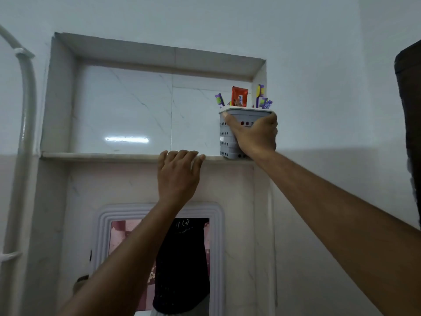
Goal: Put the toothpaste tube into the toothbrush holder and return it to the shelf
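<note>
A grey perforated toothbrush holder (226, 133) stands at the right end of the recessed wall shelf (102, 155). An orange-red toothpaste tube (239, 96) sticks up out of it between purple and green toothbrushes (259, 94). My right hand (255, 135) is wrapped around the holder's front and right side, thumb near the rim. My left hand (178, 172) rests with its fingers curled over the shelf's front edge, to the left of the holder, holding nothing.
The niche has marble-look tiles on its back wall (136, 106). A white pipe (27, 110) runs down the left. Below the shelf hangs a framed mirror (159, 258). A dark object (410, 133) fills the right edge.
</note>
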Motion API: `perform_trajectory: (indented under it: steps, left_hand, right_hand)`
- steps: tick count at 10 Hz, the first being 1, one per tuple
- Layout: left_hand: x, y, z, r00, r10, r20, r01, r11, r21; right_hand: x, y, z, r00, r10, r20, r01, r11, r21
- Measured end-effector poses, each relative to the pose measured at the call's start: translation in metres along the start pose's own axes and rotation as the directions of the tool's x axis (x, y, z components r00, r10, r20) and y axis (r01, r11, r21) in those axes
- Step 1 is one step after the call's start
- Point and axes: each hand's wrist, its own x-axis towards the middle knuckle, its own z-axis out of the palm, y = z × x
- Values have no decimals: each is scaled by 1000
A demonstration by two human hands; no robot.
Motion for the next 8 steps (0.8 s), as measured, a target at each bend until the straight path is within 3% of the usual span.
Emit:
perform_trajectory:
  steps: [1, 3, 5, 6, 7, 8]
  left_hand:
    - [3, -3, -2, 999, 35, -5, -35, 999, 16]
    - [3, -5, -3, 998, 61, -2, -61, 997, 36]
    - [5, -4, -9, 998, 51, 44, -52, 999, 15]
    - [6, -7, -18, 986, 68, 153, -66, 998, -15]
    - [0, -11, -32, 976, 64, 207, -50, 996, -74]
    - [-9, -3, -57, 980, 22, 196, -5, 996, -86]
  right_hand:
    - [5, 2, 16, 987, 81, 138, -65, 991, -121]
    - [-13, 28, 27, 939, 122, 323, -20, 953, -302]
    - [-17, 37, 29, 911, 139, 388, 11, 933, -359]
    - [-24, 38, 18, 947, 23, 321, 84, 945, -316]
    - [-39, 43, 0, 963, -208, 171, 245, 942, -231]
    - [-49, 39, -27, 940, -312, 135, 331, 931, -153]
